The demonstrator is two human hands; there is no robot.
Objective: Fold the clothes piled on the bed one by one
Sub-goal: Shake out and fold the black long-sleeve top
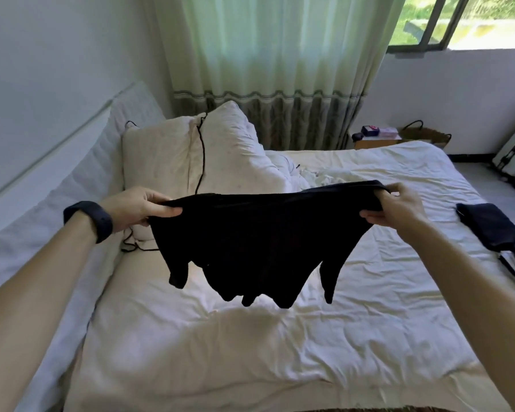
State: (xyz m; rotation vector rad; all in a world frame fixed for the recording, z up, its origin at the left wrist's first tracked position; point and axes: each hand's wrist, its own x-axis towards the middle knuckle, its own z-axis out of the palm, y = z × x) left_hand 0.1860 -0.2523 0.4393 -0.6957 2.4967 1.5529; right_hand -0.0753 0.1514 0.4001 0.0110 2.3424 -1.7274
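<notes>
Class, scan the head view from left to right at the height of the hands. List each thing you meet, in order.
wristband → left hand → black garment, held up over the bed → right hand → folded dark cloth lying on the bed

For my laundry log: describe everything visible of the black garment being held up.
The black garment is soft, matte, plain cloth, too dark to show seams. It is held in the air, stretched by its top edge: the left hand pinches one corner, the right hand grips the other. The rest hangs in loose folds, with uneven points and flaps along the bottom. It hangs above the white bed, apparently clear of it. Its type cannot be told.
</notes>
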